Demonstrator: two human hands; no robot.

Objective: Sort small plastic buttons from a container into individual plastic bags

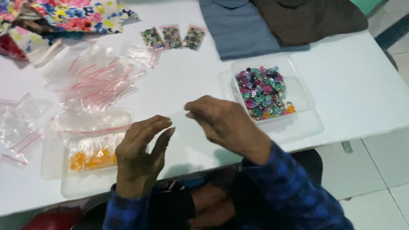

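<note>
**Hands meet over a small clear bag at the table edge**

Both hands hover just above the white table (358, 88), fingertips turned toward each other. Between them is a small clear bag (179, 121), faint and blurred. The right hand (224, 123) has its fingers curled narrow, seemingly pinching the bag's right edge; the left hand (141, 149) has long fingers half spread beside its left edge, and I cannot tell whether they grip it.

Just right of the right hand, and nearer to it, sits a clear tray of mixed-colour buttons (262, 92). By the left hand lies a clear tray with orange pieces (91, 159). Further back are empty zip bags (95, 82), 3 filled bags (172, 37) and folded cloth (274, 12).
</note>
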